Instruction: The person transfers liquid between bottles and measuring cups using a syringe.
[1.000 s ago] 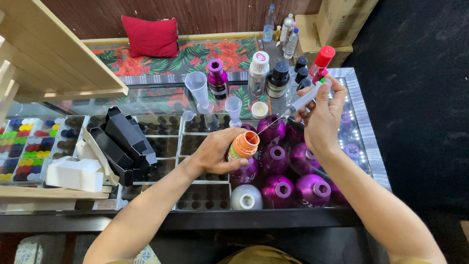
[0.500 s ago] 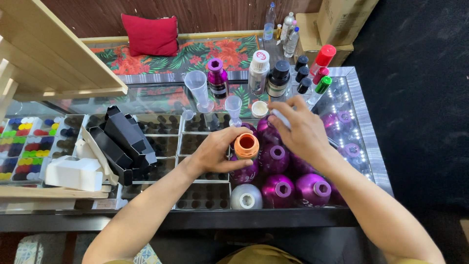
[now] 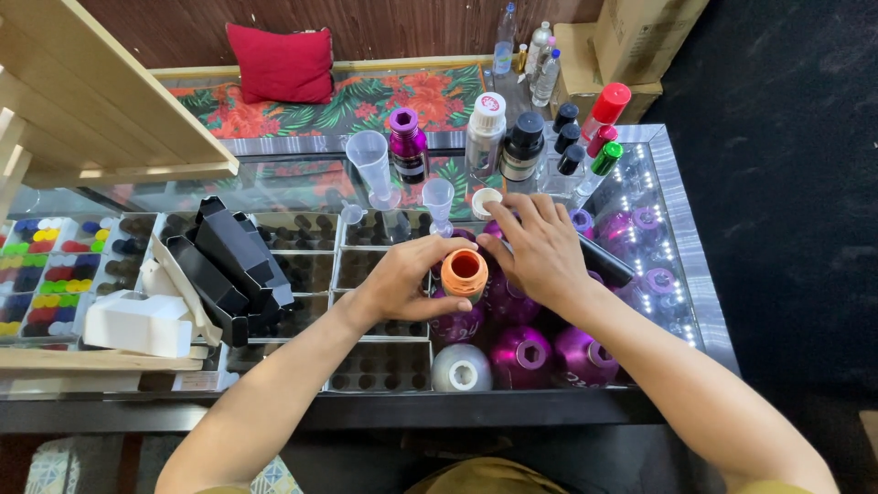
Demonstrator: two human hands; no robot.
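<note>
Centrally, left hand (image 3: 402, 279) fingers wrapped round open orange bottle (image 3: 462, 273), right hand (image 3: 540, 247) fingers spread, empty, just beside it

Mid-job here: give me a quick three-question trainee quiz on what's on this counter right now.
1. True or false: the orange bottle is capped.
2. Which hand grips that bottle? A) left hand B) right hand
3. Fill in: the lying bottles under the right hand, such as this purple bottle, are mostly ____ in colour.

Key
1. False; its mouth is open.
2. A; the right hand lies spread over the purple ones beside it.
3. Purple; one silver bottle lies among them.
</note>
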